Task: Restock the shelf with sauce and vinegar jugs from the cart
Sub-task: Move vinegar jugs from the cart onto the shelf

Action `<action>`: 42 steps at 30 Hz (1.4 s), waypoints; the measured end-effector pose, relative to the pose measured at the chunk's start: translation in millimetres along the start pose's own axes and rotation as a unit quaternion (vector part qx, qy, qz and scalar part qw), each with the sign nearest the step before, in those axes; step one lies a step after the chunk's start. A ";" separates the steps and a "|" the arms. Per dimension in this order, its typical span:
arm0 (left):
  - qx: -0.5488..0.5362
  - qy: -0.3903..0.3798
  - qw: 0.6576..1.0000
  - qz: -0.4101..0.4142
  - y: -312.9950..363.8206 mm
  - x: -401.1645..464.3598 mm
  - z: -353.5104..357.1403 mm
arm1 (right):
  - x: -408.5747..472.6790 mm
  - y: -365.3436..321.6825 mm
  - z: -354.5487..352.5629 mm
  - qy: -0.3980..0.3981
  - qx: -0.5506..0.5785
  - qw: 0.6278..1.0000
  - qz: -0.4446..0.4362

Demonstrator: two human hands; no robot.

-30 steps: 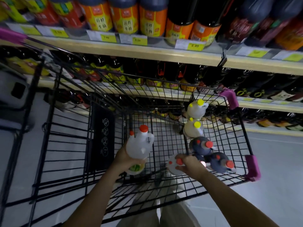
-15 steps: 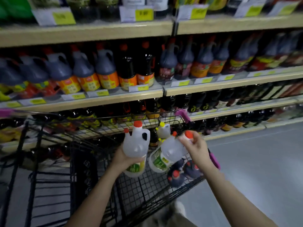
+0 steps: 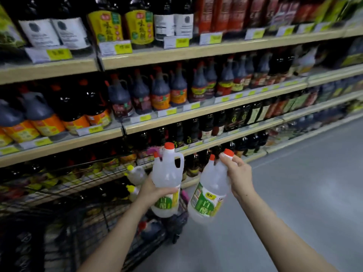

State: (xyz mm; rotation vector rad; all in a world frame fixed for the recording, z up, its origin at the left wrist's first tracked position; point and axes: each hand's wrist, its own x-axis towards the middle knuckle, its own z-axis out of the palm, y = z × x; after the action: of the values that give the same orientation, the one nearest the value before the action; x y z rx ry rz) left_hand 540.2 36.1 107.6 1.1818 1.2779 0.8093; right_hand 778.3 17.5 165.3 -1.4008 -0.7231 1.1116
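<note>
Left hand [image 3: 152, 190] is gripping an upright clear jug [image 3: 168, 173] — orange cap, green label; right hand [image 3: 238, 173] is clutching a tilted matching jug [image 3: 211, 190] by its neck.

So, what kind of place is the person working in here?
Most likely a supermarket aisle for sauces and vinegar. Long shelves carry rows of dark sauce jugs with yellow price tags along the edges, and a wire shopping cart stands below with more jugs inside.
</note>
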 end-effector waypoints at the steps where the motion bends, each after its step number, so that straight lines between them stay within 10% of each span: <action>1: 0.003 0.000 1.000 0.000 1.5 3.0 21.1 | 7.0 -2.7 -20.9 -0.001 -0.010 1.000 0.002; 42: 0.130 -0.216 0.967 -0.021 144.7 410.3 588.0 | 425.1 -100.9 -514.2 0.200 -0.031 0.979 0.024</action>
State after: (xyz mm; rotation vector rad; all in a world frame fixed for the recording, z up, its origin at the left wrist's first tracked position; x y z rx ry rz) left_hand 1203.6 342.1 71.3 1.4405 1.0572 0.3272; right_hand 1420.5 219.7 122.0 -1.6398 -0.4374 0.8104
